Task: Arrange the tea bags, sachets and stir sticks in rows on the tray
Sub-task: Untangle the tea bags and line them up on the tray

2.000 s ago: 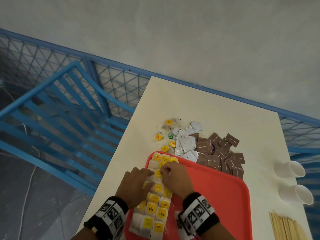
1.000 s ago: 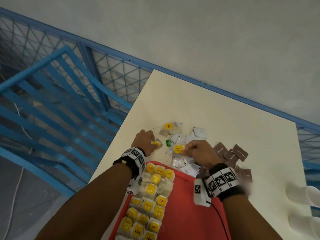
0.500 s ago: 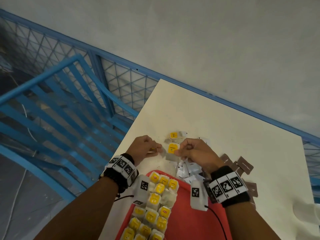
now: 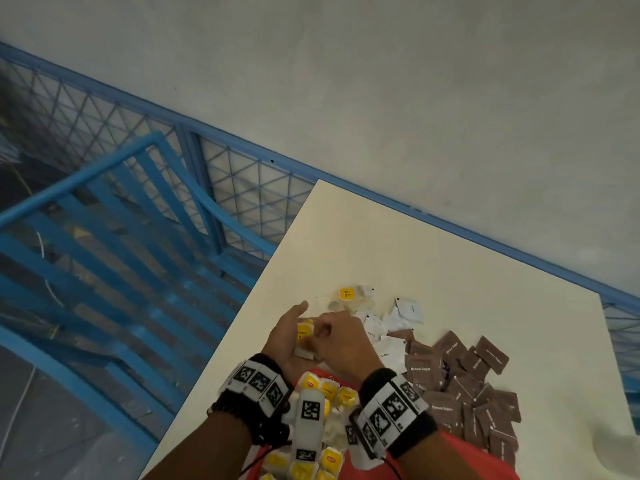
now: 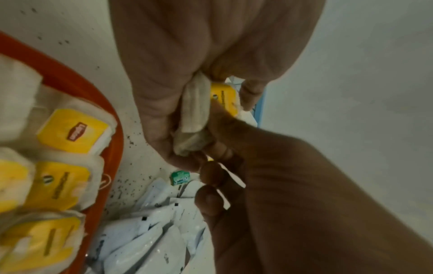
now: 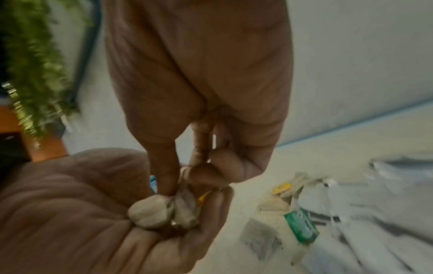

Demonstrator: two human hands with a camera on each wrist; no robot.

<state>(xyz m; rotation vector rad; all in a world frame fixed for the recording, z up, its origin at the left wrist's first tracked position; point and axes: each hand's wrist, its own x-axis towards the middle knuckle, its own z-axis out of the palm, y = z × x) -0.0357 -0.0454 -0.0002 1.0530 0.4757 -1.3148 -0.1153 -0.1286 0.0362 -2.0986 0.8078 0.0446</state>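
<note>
Both hands [image 4: 313, 337] pinch yellow-tagged tea bags [image 4: 304, 336] beyond the red tray [image 5: 113, 118].

Looks like a staged recording area, not a kitchen: bare grey wall [image 4: 415, 81], blue mesh fencing [image 4: 242, 188] (upper left), plain white table [image 4: 433, 265].

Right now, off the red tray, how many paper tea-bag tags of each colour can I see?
Yellow paper tags: 2, one lying on the cream table, one on the tea bag gripped by the left hand and right hand.
Green paper tag: 1, on the table.
Total: 3; the hands may hide more.
</note>
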